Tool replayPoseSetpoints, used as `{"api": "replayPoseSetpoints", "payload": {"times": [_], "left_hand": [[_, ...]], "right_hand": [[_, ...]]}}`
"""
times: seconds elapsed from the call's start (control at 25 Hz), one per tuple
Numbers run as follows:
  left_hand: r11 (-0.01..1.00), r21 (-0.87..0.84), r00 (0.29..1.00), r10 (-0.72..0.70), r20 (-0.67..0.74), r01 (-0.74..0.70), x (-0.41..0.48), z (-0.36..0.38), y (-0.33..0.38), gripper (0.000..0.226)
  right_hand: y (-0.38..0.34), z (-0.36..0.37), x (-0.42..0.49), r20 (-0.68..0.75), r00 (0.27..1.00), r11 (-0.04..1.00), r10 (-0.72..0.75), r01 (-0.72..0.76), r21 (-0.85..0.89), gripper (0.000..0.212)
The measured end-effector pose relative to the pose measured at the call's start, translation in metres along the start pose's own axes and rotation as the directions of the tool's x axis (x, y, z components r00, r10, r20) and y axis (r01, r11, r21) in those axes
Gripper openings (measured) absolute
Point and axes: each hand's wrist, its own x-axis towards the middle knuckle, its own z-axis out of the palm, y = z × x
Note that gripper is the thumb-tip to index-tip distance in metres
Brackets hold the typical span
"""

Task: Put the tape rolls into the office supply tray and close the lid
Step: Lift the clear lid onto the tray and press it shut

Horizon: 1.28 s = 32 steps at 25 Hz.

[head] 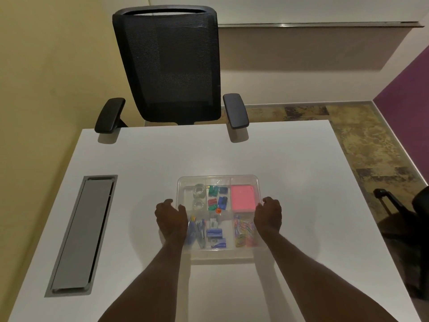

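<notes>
Hands frame a clear office supply tray (pixel 255 182) at lower centre of the frame on a white bench (pixel 144 163). The left hand (pixel 170 217) and right hand (pixel 268 213) curl on its side edges, each grip apparently pressing the transparent lid, hard to make out. Even pressure along both edges should seat it. Two tape rolls (pixel 199 190) lie inside, upper-left compartment.

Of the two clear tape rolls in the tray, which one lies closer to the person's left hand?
The nearer tape roll, just beside the left hand. The other tape roll sits behind it in the same far-left compartment of the tray.
</notes>
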Motion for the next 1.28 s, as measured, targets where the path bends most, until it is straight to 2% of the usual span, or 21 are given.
{"api": "replayPoseSetpoints", "payload": {"times": [0.08,0.16,0.28,0.36,0.52,0.68,0.92,1.08,1.28], "left_hand": [[0.977,0.106,0.983,0.182,0.034,-0.184,-0.002,0.007,0.004,0.050],[0.927,0.145,0.931,0.319,0.180,-0.346,0.001,0.016,0.014,0.064],[0.808,0.237,0.810,0.420,0.410,-0.539,0.012,0.038,0.034,0.084],[0.740,0.302,0.761,0.414,0.500,-0.601,0.018,0.053,0.049,0.090],[0.745,0.318,0.747,0.346,0.567,-0.586,0.023,0.070,0.058,0.097],[0.770,0.315,0.762,0.319,0.564,-0.555,0.023,0.075,0.056,0.099],[0.770,0.307,0.767,0.341,0.544,-0.560,0.024,0.080,0.052,0.098],[0.771,0.310,0.773,0.344,0.533,-0.556,0.025,0.084,0.051,0.098],[0.731,0.327,0.780,0.442,0.443,-0.599,0.030,0.070,0.033,0.086]], "right_hand": [[-0.005,0.003,-0.001,-0.002,0.984,0.966,-0.176,0.173,-0.191,0.033],[-0.012,0.005,0.005,0.073,0.945,0.901,-0.318,0.325,-0.288,0.051],[-0.023,0.009,0.020,0.228,0.881,0.796,-0.414,0.472,-0.378,0.078],[-0.026,0.011,0.032,0.302,0.851,0.737,-0.430,0.524,-0.427,0.085],[-0.020,0.017,0.044,0.382,0.833,0.701,-0.401,0.547,-0.457,0.088],[-0.011,0.026,0.044,0.367,0.832,0.686,-0.416,0.552,-0.474,0.088],[-0.008,0.031,0.047,0.361,0.840,0.696,-0.405,0.539,-0.474,0.089],[-0.008,0.031,0.051,0.389,0.831,0.655,-0.398,0.554,-0.513,0.091],[-0.005,0.033,0.050,0.388,0.829,0.643,-0.403,0.558,-0.525,0.091]]}}
